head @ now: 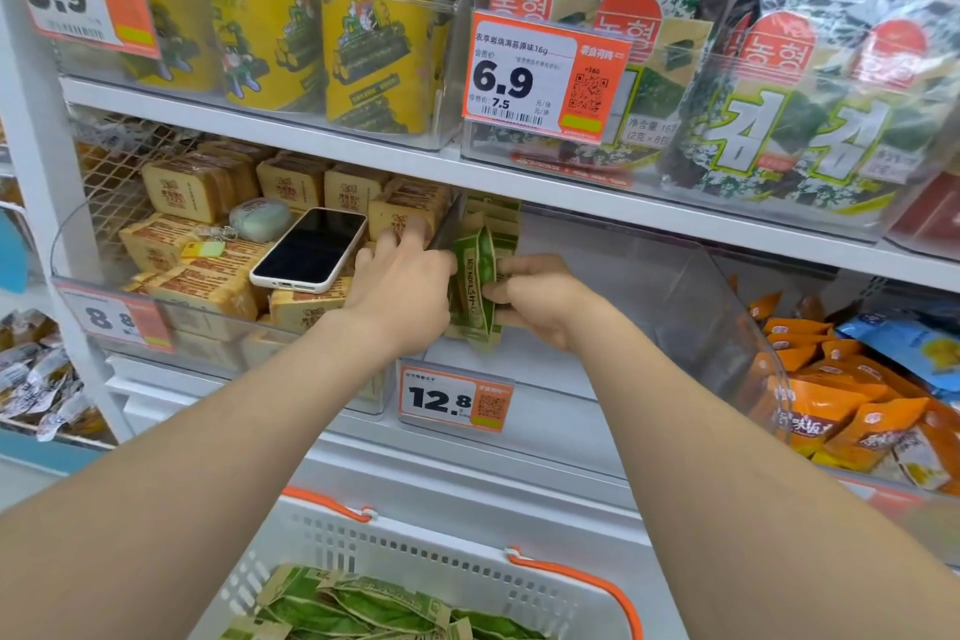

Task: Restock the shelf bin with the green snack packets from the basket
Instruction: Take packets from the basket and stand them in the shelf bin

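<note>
Several green snack packets point(475, 278) stand upright at the left end of a clear shelf bin point(675, 296) on the middle shelf. My left hand point(402, 283) presses against the left side of this stack, fingers reaching up by the bin's divider. My right hand point(540, 299) grips the stack from the right, fingers curled round the packets. More green packets point(358, 608) lie in a white basket point(467, 566) with orange handles at the bottom of the view.
A phone point(311, 250) and a small pale green case point(260, 219) lie on yellow packets in the left bin. Orange and blue snack bags point(841, 405) fill the bin to the right. A 12.8 price tag point(456, 399) hangs below. Seaweed packs and yellow cans sit on the shelf above.
</note>
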